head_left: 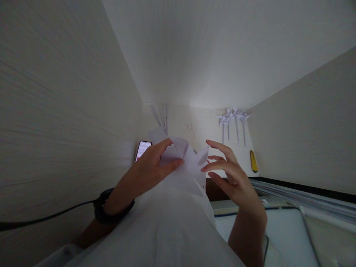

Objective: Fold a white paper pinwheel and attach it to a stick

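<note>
Paper pinwheels (pixel 235 112) lie assembled beyond the right hand (pixel 233 174), whose fingers spread loosely beside the half-curled white paper (pixel 181 147) pinched in the left hand (pixel 151 163), while thin sticks (pixel 167 116) beyond the left hand lie bare.

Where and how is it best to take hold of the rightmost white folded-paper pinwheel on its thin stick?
I would pinch its thin, straight, pale stick near the lower end, with the bare right hand coming from the person's side. That end points towards the person and lies apart from the other sticks, while the folded white paper head sits close among its neighbours and might crease.
</note>
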The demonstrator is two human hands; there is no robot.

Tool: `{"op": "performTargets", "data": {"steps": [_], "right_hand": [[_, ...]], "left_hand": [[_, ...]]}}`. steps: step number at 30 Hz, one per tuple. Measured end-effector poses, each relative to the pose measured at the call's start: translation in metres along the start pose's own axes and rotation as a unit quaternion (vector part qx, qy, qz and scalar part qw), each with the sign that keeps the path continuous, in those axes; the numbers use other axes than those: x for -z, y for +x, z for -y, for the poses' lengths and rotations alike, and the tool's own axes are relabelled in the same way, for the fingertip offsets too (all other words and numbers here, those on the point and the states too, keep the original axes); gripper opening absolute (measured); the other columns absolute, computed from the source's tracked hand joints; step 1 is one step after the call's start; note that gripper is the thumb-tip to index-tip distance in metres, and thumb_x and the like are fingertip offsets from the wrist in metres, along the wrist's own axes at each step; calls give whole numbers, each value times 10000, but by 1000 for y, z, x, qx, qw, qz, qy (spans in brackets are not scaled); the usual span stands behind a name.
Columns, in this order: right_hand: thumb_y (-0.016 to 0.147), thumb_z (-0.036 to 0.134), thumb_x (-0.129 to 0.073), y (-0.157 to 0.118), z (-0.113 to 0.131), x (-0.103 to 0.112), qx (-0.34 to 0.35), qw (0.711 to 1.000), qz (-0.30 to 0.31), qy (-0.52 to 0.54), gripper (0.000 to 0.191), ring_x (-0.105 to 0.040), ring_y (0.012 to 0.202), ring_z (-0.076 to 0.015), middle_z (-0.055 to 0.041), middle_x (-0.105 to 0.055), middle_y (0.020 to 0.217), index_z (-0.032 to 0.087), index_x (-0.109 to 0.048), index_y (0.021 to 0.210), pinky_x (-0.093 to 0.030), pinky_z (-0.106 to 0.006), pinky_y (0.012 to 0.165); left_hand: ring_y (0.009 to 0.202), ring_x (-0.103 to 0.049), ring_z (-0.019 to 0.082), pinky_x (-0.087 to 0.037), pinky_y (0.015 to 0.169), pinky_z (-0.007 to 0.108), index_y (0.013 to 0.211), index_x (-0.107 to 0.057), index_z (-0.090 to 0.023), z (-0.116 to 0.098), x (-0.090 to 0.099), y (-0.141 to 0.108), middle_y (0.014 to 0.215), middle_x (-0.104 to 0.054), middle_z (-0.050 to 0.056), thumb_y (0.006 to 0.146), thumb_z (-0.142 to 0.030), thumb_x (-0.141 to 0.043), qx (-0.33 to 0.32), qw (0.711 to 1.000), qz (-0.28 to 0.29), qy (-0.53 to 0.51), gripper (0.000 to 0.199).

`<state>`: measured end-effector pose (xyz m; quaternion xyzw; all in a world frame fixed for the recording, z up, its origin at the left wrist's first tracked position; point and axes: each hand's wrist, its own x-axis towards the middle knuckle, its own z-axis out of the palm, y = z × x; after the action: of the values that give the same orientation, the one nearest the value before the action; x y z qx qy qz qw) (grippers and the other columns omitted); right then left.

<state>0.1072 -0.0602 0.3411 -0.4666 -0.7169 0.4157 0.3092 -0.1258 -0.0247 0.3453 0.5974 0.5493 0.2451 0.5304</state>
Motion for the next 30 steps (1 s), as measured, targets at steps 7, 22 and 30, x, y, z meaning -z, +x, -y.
{"op": "performTargets", "data": {"steps": [7,22,30], "right_hand": [[788,166,-673,7,-1,-4,20,999,-23,11,113,-391,1295,-213,42,-397,1420,276,-652,800,-454,-374,995],[822,184,-615,15,8,-14,-23,994,-42,-96,57,-420,1246,-193,-17,-465,1350,234,-589,813,-370,-390,1032],[799,162,-610,18,6,-20,-48,990,-36,-124,76,-437,1216,-203,-31,-491,1313,226,-570,786,-374,-401,1016]], "left_hand": [[856,-627,218,-507,705,323,1090,-609,-183,-3,0,-1,989,-683,74,781,-367,-615,-12,1000,14,21,360],[962,-602,224,-477,795,334,1037,-579,-184,-8,-6,-2,1022,-654,62,808,-334,-590,-12,993,19,114,274],[778,-618,174,-448,684,267,940,-576,-198,-9,-11,1,816,-654,-1,818,-274,-581,-67,979,0,190,143]]}}
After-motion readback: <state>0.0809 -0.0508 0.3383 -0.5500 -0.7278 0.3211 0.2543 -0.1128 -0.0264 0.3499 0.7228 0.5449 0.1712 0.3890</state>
